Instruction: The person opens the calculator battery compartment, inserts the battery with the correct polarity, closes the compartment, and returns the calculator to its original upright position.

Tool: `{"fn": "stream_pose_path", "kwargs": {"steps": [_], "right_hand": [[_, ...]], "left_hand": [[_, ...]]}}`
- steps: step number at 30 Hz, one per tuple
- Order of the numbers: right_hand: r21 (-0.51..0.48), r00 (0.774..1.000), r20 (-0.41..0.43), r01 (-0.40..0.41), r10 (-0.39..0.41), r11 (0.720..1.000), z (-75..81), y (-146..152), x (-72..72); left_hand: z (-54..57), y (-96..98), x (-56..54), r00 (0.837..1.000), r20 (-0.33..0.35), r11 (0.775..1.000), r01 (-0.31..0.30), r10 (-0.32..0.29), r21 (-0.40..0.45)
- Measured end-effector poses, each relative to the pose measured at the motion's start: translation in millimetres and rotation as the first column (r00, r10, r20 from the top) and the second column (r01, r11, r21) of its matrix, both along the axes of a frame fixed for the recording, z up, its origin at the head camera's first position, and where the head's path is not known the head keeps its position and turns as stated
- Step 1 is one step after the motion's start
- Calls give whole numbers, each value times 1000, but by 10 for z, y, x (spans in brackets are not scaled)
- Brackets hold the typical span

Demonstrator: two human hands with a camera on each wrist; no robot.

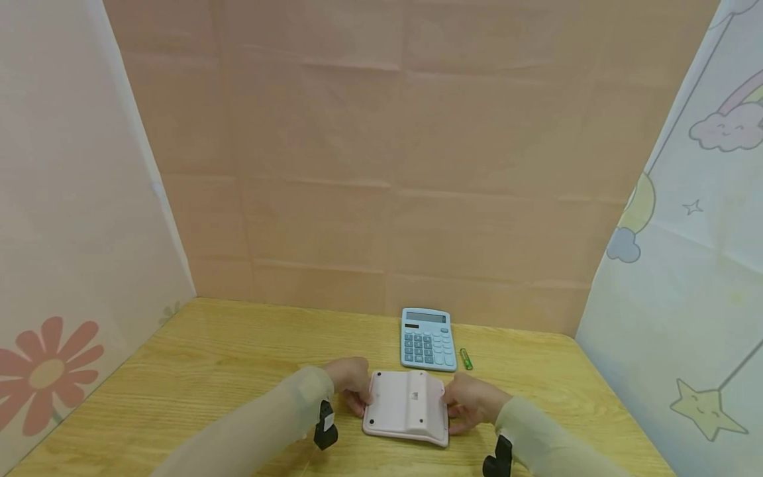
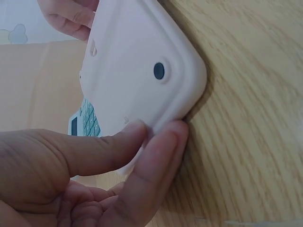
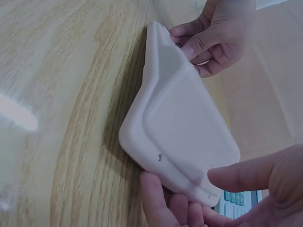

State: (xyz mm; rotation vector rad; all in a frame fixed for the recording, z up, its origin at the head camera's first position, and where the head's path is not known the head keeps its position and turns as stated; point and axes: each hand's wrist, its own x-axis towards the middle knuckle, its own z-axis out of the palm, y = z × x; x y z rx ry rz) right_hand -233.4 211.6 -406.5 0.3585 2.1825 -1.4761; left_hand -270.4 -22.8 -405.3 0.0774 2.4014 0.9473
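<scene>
A pale pink calculator (image 1: 392, 403) is held back side up, low over the wooden table, showing small dark rubber feet and a raised ridge. My left hand (image 1: 353, 381) pinches its left edge, the thumb on the back and the fingers along the rim. On the opposite edge my right hand (image 1: 477, 399) grips it, with the thumb over the back and fingertips at the underside in the right wrist view. The keys face down and are hidden. Just beyond lies a blue calculator (image 1: 426, 339), face up, with a green battery (image 1: 466, 359) to its right.
The wooden table (image 1: 238, 351) ends at a tan backdrop (image 1: 310, 165) behind. Patterned white panels stand at the left (image 1: 89, 199) and right (image 1: 673, 298). Each forearm wears a black wrist camera.
</scene>
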Motion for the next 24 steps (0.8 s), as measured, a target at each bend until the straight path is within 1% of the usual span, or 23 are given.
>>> {"fn": "stream_pose_path", "kwargs": {"steps": [5,10,14,19,21,24], "right_hand": [[56,998,-11,-64,65,996,-29,27,-11],[85,996,-5,-93,93,992,-28,26,-16],[94,996,-6,-88,89,992,-24,18,-17],[69,997,-9,-72,73,995,-14,18,-15],[61,997,-13,-69,70,996,-5,23,-14],[89,996,-43,-78,82,993,7,35,-12]], "left_hand": [[0,2,4,1000,2,1000,2,-2,-1],[-2,-7,5,1000,2,1000,-8,8,6],[-10,-13,-3,1000,-12,1000,3,-3,4],[-3,-12,-12,999,-31,1000,18,-19,-13],[1,-15,-20,999,-34,1000,9,-9,-7],[-1,-21,-39,999,-33,1000,-6,6,9]]}}
